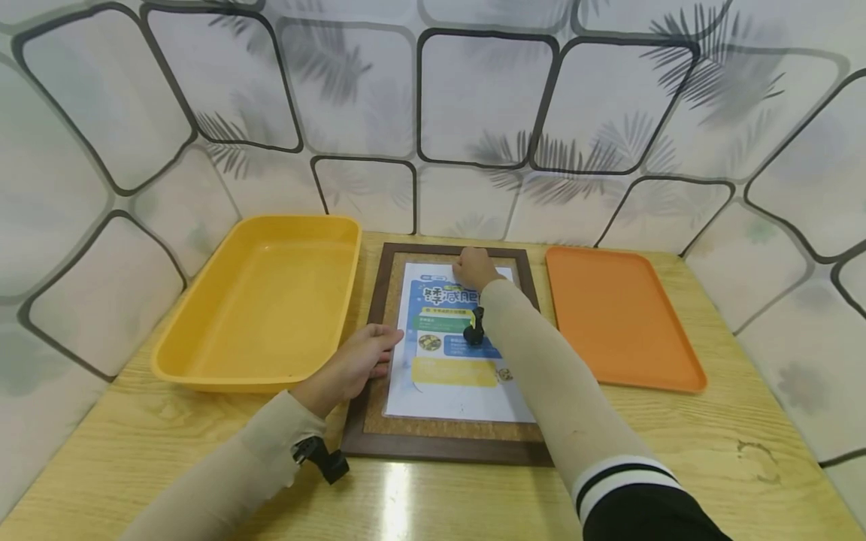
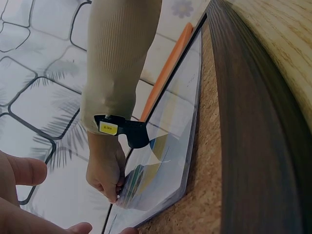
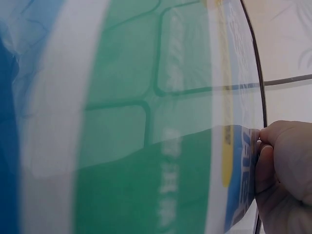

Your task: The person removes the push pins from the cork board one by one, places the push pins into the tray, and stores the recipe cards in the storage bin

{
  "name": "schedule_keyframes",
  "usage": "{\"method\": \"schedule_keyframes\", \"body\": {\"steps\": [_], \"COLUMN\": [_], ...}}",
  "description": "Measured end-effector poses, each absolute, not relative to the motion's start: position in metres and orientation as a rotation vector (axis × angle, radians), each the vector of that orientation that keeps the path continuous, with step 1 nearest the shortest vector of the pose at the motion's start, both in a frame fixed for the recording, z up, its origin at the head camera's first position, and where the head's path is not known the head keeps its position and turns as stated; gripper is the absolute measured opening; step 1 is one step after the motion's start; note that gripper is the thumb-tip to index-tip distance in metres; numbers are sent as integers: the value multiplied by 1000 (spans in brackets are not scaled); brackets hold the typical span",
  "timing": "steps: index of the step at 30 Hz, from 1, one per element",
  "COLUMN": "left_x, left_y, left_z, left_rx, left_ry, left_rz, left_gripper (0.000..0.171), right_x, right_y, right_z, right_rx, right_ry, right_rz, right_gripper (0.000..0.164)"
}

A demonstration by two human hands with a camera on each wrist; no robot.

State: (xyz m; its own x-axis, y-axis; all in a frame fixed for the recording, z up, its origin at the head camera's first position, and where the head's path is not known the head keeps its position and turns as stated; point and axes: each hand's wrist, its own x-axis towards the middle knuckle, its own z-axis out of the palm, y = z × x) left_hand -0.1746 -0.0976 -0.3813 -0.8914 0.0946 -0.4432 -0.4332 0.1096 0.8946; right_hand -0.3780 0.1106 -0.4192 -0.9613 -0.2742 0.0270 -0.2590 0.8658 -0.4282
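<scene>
White glare on the table [image 1: 396,500] (poster lettering [image 3: 169,184] blurry in the right wrist view)

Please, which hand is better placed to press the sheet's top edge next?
Probably the right hand: it is at the top edge of the sheet, while the left hand is by the sheet's left edge.

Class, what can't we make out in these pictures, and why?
Head: lower right corner of the sheet, hidden by the right sleeve.
Head: its small print, too small.
Left wrist: part of the left hand, cut off by the edges.
Right wrist: lettering on the green band, blurred.
</scene>
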Motion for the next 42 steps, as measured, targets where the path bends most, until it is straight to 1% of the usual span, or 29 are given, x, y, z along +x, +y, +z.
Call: {"method": "schedule_keyframes", "body": {"steps": [10,17,22,25,31,42], "left_x": [-173,-173,-172,-173,-175,-175], "left_y": [-98,-97,-97,-97,-99,-98], "left_z": [-380,-382,-381,-381,-380,-378], "left_rx": [-308,-316,-310,-308,-312,-336], "left_ry": [1999,1993,1988,1980,1955,1922], "left_rz": [1851,1854,1863,1871,1884,1903], "left_gripper": [47,46,46,46,45,46], "right_x": [-377,-372,-371,-371,-368,-356], "right_y": [111,112,115,116,118,127], "right_z": [-420,-418,-414,-411,-404,-387], "right_rx": [-451,-420,-460,-484,-499,-521], "right_ry": [3043,3009,2983,2985,2979,2928], "right_rz": [-661,-716,-703,-709,-724,-796], "right_gripper": [44,44,44,41,28,20]}}
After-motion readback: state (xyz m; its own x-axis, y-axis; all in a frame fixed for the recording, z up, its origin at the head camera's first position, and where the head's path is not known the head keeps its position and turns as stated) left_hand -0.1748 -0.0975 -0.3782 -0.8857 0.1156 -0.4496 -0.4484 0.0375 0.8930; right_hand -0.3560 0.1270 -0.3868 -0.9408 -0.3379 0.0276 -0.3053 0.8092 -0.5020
